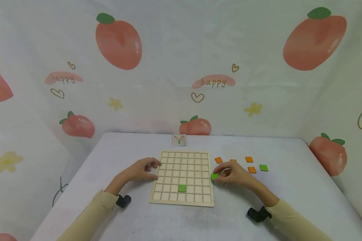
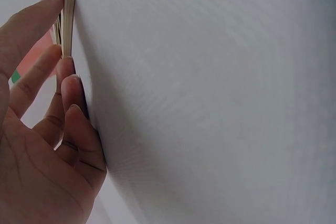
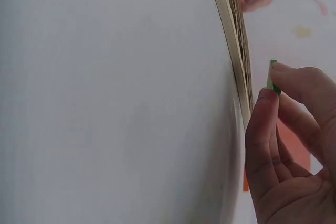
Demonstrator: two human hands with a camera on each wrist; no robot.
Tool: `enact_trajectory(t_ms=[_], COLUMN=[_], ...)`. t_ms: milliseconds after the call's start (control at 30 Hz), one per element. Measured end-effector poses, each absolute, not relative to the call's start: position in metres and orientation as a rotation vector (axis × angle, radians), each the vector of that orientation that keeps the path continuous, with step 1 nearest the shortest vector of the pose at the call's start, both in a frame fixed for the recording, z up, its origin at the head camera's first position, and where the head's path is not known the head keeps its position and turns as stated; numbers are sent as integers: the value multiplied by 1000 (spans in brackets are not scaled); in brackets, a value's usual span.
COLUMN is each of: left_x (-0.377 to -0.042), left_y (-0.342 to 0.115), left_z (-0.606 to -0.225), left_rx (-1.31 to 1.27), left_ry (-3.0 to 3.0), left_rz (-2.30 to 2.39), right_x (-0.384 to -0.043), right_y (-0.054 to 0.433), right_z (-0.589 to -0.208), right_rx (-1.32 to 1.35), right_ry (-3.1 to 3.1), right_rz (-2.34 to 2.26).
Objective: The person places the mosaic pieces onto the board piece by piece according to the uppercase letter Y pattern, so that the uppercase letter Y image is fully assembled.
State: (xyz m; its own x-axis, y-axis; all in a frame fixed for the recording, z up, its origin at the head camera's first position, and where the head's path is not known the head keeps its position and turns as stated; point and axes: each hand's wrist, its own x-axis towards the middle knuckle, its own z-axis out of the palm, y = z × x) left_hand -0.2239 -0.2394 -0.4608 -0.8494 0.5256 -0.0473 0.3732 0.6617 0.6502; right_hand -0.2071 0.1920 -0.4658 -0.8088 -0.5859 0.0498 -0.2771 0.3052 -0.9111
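While R hand (image 1: 233, 174) pinches green tile (image 1: 214, 176) btwn thumb & fingers, board (image 1: 175, 173) lies directly L of it, contact at R edge unclear. L hand (image 1: 140, 169) touches opp. edge, fingers apart, nothing gripped. 2nd green tile (image 1: 182, 188) sits in near-side cell.

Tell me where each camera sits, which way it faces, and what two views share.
Head: worn on the head, facing forward and down at the wooden board and backdrop; left hand, right hand and sleeves show.
Left wrist: worn there, facing along the left hand toward the board's edge; only that hand shows.
Right wrist: worn there, facing along the right hand and its pinched green tile; part of the left hand shows beyond the board.
Head and right wrist share both hands, the board and that tile.
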Motion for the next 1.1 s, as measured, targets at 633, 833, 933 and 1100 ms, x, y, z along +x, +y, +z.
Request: enact_trajectory(t_ms=[633,833,933,1100], left_x=[-222,-223,-224,-224], left_y=[-238,-238,-238,-238], left_z=[-458,-460,-460,-459], left_rx=[697,696,691,690], left_ry=[2637,2644,2649,2643], left_rz=[969,964,958,960], right_x=[-205,-205,-205,-206], right_y=[148,137,131,120], right_z=[-468,-468,-468,-469], right_rx=[-896,-931,-956,-982], right_ry=[2276,2319,2323,2337], right_rz=[-1502,-1476,-1474,-1461])
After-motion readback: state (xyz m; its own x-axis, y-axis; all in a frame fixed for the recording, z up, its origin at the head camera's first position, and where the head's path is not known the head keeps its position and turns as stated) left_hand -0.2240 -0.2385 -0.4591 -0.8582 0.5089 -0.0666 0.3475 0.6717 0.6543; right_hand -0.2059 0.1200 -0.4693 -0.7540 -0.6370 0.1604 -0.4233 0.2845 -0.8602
